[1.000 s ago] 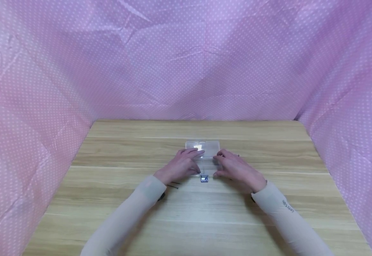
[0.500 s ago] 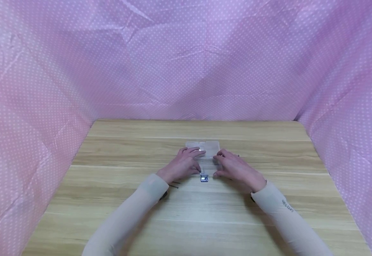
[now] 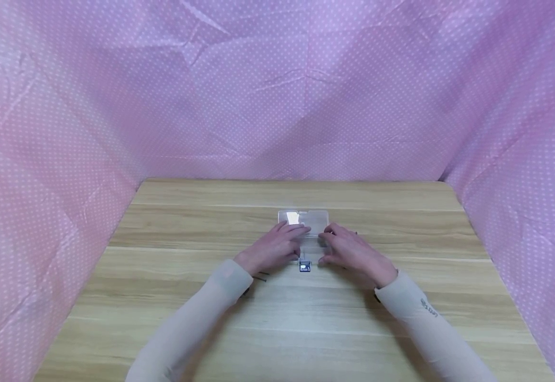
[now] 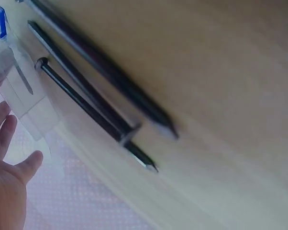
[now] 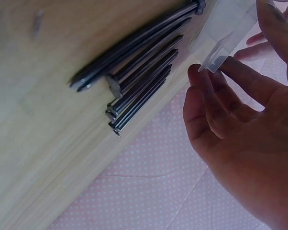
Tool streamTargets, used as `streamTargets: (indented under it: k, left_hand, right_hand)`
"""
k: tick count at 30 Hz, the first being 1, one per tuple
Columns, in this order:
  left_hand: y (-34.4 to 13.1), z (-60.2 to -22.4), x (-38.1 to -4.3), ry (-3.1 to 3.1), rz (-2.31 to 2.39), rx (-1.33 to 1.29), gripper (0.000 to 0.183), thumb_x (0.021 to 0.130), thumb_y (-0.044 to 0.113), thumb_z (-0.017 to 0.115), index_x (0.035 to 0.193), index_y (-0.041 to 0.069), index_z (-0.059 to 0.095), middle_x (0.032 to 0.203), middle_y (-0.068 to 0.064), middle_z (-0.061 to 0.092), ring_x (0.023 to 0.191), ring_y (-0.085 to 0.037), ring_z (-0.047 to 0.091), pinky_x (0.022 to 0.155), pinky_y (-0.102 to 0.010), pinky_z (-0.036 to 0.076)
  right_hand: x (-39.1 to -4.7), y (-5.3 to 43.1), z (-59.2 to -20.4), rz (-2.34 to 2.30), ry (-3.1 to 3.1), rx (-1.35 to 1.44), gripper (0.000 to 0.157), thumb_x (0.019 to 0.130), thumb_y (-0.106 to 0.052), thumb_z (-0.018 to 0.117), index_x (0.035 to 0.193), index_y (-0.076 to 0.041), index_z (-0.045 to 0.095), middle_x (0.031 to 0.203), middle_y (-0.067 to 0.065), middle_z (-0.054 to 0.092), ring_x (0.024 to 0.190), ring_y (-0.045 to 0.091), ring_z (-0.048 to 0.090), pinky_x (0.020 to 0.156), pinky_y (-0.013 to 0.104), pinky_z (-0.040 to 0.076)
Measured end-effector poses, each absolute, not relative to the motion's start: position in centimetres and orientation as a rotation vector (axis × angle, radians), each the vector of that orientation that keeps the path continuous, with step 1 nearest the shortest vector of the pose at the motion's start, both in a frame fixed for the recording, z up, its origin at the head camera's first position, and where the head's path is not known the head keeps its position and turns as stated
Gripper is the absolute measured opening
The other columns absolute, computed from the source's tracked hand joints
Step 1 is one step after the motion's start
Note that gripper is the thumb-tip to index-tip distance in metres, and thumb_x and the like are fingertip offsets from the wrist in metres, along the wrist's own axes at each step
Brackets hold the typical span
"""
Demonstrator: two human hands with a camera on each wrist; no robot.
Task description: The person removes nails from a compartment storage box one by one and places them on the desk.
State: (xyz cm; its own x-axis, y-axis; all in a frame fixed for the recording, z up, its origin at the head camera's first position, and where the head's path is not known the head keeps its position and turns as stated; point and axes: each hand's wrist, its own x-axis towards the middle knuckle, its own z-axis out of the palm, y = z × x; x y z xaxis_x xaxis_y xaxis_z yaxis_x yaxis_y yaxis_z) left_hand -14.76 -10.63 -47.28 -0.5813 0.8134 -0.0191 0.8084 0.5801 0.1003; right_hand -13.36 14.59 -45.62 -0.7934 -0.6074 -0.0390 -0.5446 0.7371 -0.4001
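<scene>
A clear plastic box (image 3: 312, 248) lies on the table with its clear lid (image 3: 318, 218) folded back. At its front edge is a blue latch (image 3: 304, 266), also visible in the left wrist view. My left hand (image 3: 277, 246) is over the left part, fingers stretched across the lid and thumb apart from them. A dark nail (image 4: 23, 76) shows through the clear plastic in the left wrist view. My right hand (image 3: 349, 249) grips the box's right end; in the right wrist view its curled fingers (image 5: 206, 103) meet the box corner.
Dark nails (image 4: 82, 81) lie on the table left of the box. On the right, several more nails (image 5: 139, 72) lie side by side. Pink dotted cloth (image 3: 277, 95) rises behind the wooden table (image 3: 287, 329).
My left hand has shifted slightly right, its fingers reaching a little farther over the lid. Glare on the lid has changed. My right hand has stayed in place.
</scene>
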Motion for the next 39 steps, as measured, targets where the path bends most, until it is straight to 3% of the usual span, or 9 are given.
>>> streamTargets:
  k: [10,18,27,32,39]
  left_hand:
    - [-10.7,-47.5,-15.1,2.705,0.279,1.439,0.015,0.099,0.028,0.072,0.106,0.021,0.083,0.158,-0.006,0.048,0.145,-0.027,0.044,0.124,-0.052,0.025]
    - [-10.1,-47.3,-15.5,2.693,0.173,1.451,0.013,0.100,0.028,0.071,0.102,0.024,0.084,0.156,0.000,0.051,0.148,-0.022,0.039,0.125,-0.049,0.023]
    - [-10.2,-46.5,-15.7,2.688,0.199,1.445,0.013,0.099,0.021,0.071,0.101,0.020,0.083,0.162,-0.007,0.043,0.152,-0.024,0.033,0.125,-0.045,0.024]
    - [-10.7,-46.4,-16.0,2.682,0.306,1.403,0.009,0.097,0.022,0.072,0.097,0.017,0.079,0.162,-0.012,0.042,0.151,-0.027,0.035,0.125,-0.040,0.024]
    - [-11.3,-46.4,-15.9,2.645,0.498,1.303,0.007,0.096,0.023,0.073,0.100,0.018,0.077,0.158,-0.006,0.049,0.146,-0.027,0.041,0.125,-0.041,0.025]
  right_hand:
    - [-13.6,14.5,-45.7,-0.551,2.765,-0.917,0.068,0.083,-0.036,0.088,0.134,0.003,0.064,0.122,0.011,0.060,0.099,0.023,0.059,0.087,0.043,0.055]
    - [-13.6,14.5,-45.7,-0.571,2.764,-0.926,0.063,0.085,-0.035,0.087,0.131,0.002,0.065,0.121,0.011,0.060,0.099,0.023,0.059,0.087,0.044,0.054]
    - [-13.5,14.4,-45.6,-0.567,2.764,-0.934,0.062,0.085,-0.035,0.086,0.131,0.001,0.066,0.121,0.011,0.060,0.101,0.023,0.059,0.087,0.044,0.054]
    - [-13.6,14.4,-45.5,-0.551,2.770,-0.924,0.067,0.084,-0.037,0.087,0.133,0.002,0.065,0.122,0.011,0.061,0.101,0.023,0.059,0.087,0.043,0.055]
    - [-13.7,14.4,-45.5,-0.550,2.773,-0.933,0.067,0.083,-0.037,0.087,0.132,0.003,0.065,0.120,0.011,0.061,0.097,0.022,0.058,0.084,0.041,0.055]
